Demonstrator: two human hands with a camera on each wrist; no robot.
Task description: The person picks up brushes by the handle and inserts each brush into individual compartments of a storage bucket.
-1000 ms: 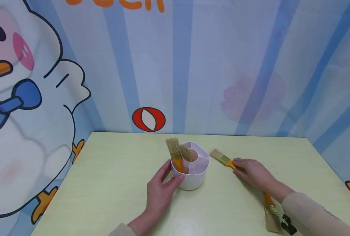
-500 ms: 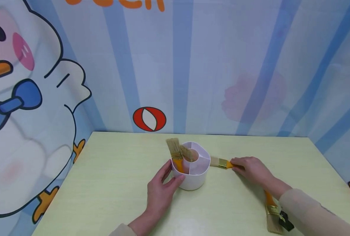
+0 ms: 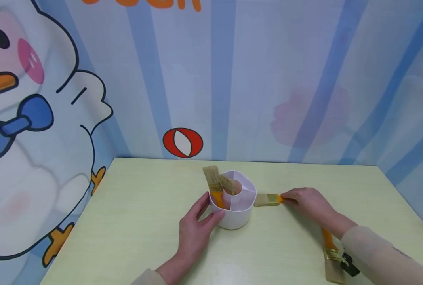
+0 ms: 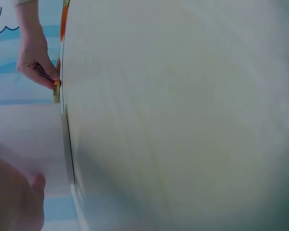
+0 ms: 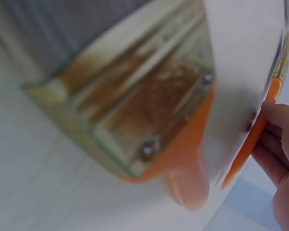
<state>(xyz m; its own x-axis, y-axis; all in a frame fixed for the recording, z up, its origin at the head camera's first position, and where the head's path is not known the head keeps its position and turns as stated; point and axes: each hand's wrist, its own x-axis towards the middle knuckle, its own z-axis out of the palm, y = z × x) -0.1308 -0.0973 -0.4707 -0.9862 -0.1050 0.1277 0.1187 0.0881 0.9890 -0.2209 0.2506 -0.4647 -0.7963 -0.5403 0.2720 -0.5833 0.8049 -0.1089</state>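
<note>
In the head view, the left grip (image 3: 193,231) is curling thumb and fingers round the cup (image 3: 234,221), which is standing upright on the worktop (image 3: 133,237). A tall brush (image 3: 213,182) and a short brush (image 3: 227,184) are sitting in it, bristles up. To the right, the right grip (image 3: 308,204) is pinching the held brush (image 3: 268,199). Over the last 1 second, that brush has been swinging from pointing far-left to pointing left at the cup; the work seemingly is centring on its angle, with 1 brush in hand and 2 in the cup. A loose brush (image 3: 332,253) is lying near-right.

In the left wrist view, the held brush is showing just beside the cup; whether they are touching, I cannot tell.

In the right wrist view, thumb and fingers are pinching the orange handle, while apparently the loose brush is looming close, blurred.
</note>
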